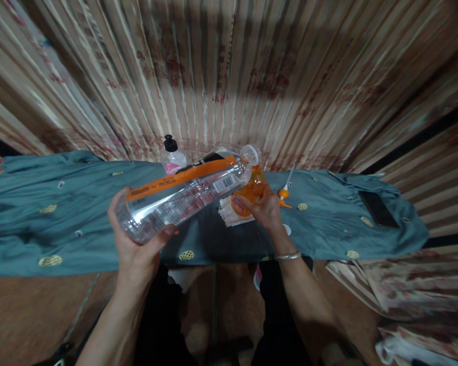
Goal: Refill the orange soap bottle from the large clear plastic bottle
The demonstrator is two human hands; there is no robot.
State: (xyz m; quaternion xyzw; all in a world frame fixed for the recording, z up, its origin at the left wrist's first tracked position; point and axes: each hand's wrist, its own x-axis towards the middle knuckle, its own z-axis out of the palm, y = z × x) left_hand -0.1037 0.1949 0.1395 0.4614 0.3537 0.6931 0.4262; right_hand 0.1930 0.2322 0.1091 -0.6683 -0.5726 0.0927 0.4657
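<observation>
The left hand (137, 250) has its grip closed around the base end of a large, clear plastic bottle with a wraparound label (183, 189), thumb on the near side, palm beneath. The bottle lies slanted above the desk (84, 213), which is draped in teal patterned fabric; its neck end points to the right. This hold at the base appears chosen to let the neck meet the small, translucent orange bottle (255, 183); whether the two touch cannot be determined. The right hand (267, 209) has its grip wrapped around that orange bottle, presumably to steady it, over a white, ridge-edged cloth (229, 215) that may be there to catch drips. A slim orange-and-white pump head (283, 194) lies just beside the right hand, detached, which would leave a neck unobstructed. Labelling: the large bottle carries an orange band with small dark characters, a grey panel of fine print and a white barcode (224, 183); no brand is legible. A clear bottle with a black cap (171, 156) stands behind, its pink label unreadable. A black, flat, phone-like slab (377, 208) lies well apart at right.
</observation>
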